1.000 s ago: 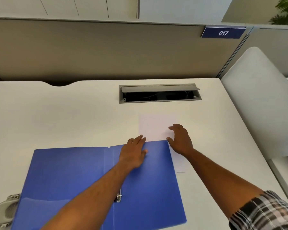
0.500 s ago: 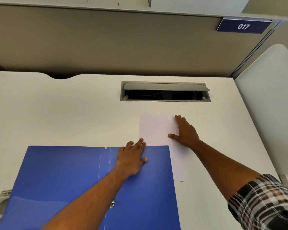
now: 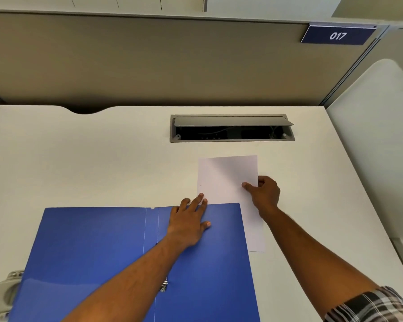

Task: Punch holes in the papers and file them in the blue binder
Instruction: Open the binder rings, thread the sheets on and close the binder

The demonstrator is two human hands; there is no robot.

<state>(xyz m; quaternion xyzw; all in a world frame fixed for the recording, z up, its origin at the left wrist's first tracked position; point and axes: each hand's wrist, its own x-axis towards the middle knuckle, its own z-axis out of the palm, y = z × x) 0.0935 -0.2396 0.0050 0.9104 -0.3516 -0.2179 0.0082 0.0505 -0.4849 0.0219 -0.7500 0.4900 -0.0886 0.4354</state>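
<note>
The blue binder lies spread open and flat on the white desk, its metal ring clip partly hidden by my left forearm. My left hand rests flat on the binder's right half, fingertips touching the lower left corner of the white paper. The paper lies just beyond the binder, partly under its right edge, with a small punched hole near its left side. My right hand pinches the paper's right edge, thumb on top.
A grey hole punch peeks out at the binder's lower left. An open grey cable tray is set into the desk behind the paper. A beige partition runs along the back and a white divider stands to the right.
My right hand went from lying flat on the paper to gripping its right edge. The left hand stayed on the binder. The view shifted slightly.
</note>
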